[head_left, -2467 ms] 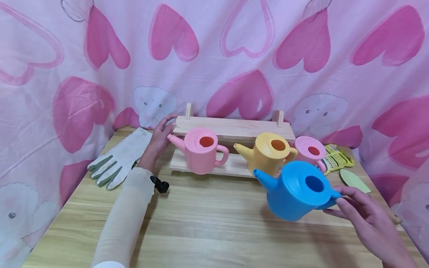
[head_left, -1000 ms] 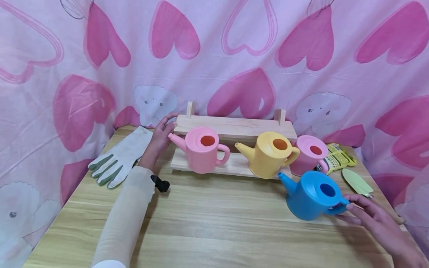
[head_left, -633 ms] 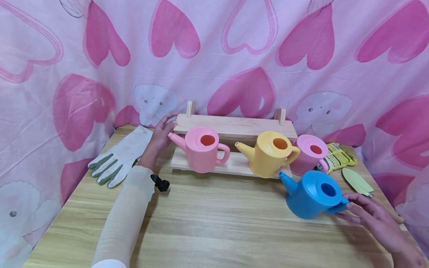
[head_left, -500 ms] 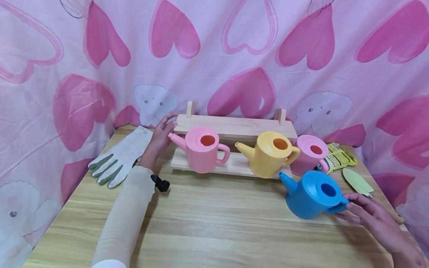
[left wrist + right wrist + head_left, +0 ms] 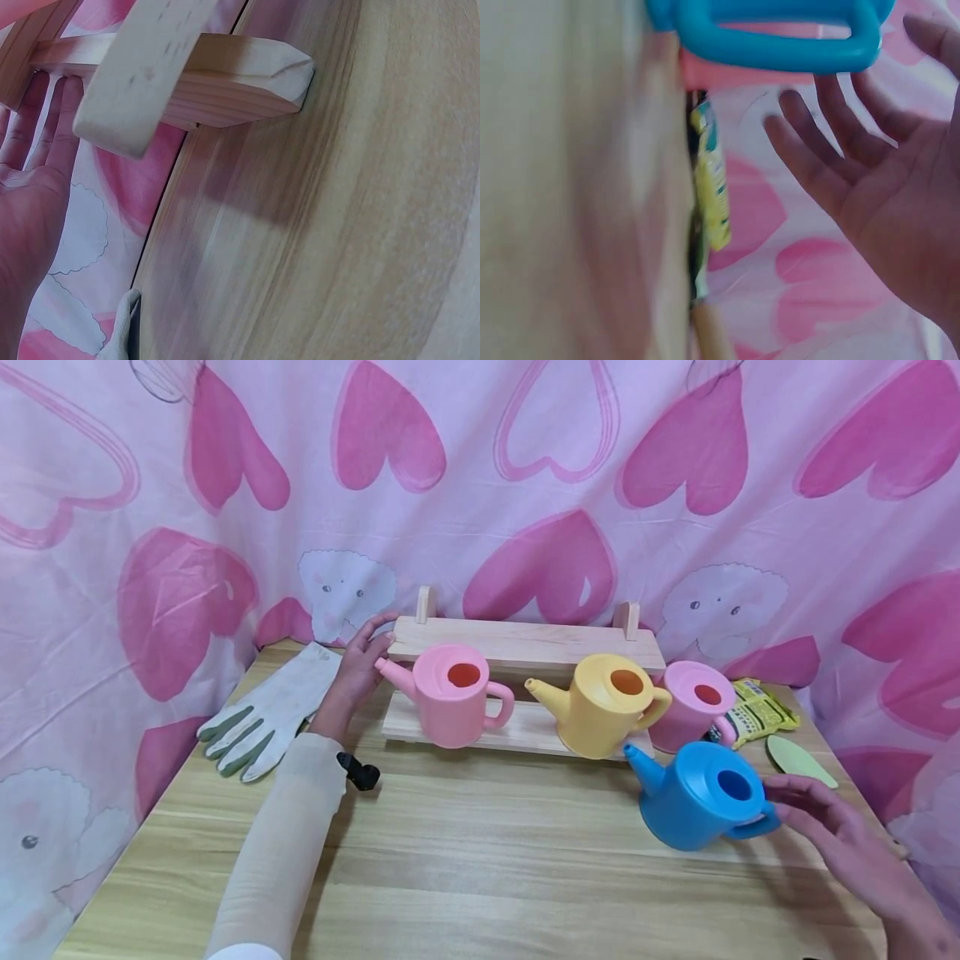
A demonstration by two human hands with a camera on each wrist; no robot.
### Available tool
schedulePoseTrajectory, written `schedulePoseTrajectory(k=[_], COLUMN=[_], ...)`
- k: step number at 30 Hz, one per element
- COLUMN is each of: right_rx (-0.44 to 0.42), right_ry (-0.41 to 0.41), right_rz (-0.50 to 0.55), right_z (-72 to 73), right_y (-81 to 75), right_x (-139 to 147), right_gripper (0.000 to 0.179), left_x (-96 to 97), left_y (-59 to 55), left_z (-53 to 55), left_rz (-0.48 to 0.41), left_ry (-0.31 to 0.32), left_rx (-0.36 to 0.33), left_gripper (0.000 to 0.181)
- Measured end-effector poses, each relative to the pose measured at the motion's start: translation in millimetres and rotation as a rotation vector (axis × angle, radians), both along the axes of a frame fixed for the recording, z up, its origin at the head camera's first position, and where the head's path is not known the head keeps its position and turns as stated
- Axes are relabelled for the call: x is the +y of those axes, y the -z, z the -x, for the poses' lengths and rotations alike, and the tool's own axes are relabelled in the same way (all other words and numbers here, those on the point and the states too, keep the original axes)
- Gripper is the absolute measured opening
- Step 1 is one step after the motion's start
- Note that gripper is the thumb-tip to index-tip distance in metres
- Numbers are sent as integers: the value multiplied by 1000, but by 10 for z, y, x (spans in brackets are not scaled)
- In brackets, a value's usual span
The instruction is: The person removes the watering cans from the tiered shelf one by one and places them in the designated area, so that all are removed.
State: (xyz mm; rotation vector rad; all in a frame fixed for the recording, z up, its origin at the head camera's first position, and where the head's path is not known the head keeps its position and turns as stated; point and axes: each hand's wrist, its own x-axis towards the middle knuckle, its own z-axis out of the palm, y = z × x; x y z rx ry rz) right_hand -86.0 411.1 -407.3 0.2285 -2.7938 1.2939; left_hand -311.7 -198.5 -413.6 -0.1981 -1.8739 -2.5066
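Note:
A blue watering can (image 5: 693, 797) stands on the table, its spout to the left. Just right of its handle is my right hand (image 5: 847, 839), fingers apart; the right wrist view shows the handle (image 5: 780, 49) free of them. My left hand (image 5: 360, 668) touches the left end of a two-tier wooden shelf (image 5: 525, 641), and the left wrist view shows straight fingers (image 5: 64, 124) against the wood. A pink watering can (image 5: 452, 697) and a yellow watering can (image 5: 600, 710) sit on the lower board. Behind the blue can is another pink watering can (image 5: 686, 706).
White gloves (image 5: 273, 710) with green-grey fingertips lie at the left. A yellow packet (image 5: 761, 714) and a pale green trowel-like blade (image 5: 798, 760) lie at the right. A pink heart-print curtain (image 5: 480, 543) hangs close behind the wooden table (image 5: 487, 868).
The blue watering can moved right and down onto the table. My right hand has since let go of its handle, fingers spreading. My left hand stays at the shelf.

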Motion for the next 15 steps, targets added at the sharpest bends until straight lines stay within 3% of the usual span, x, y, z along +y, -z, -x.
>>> schedulePoseTrajectory(k=[8,12,15], right_rx=[159,157,143], right_ry=[170,145,77], right_rz=[-89,-163,-174], right_z=[137,250,345], right_y=[-376,-560,-691], right_x=[-326,-514,-650], right_gripper=[34,40,43], left_x=[0,5,2], left_y=[33,33,33], left_z=[29,24,25], left_rz=[-29,-43,-37], left_ry=[11,12,5], left_rx=[30,29,25], left_gripper=[45,46,48])
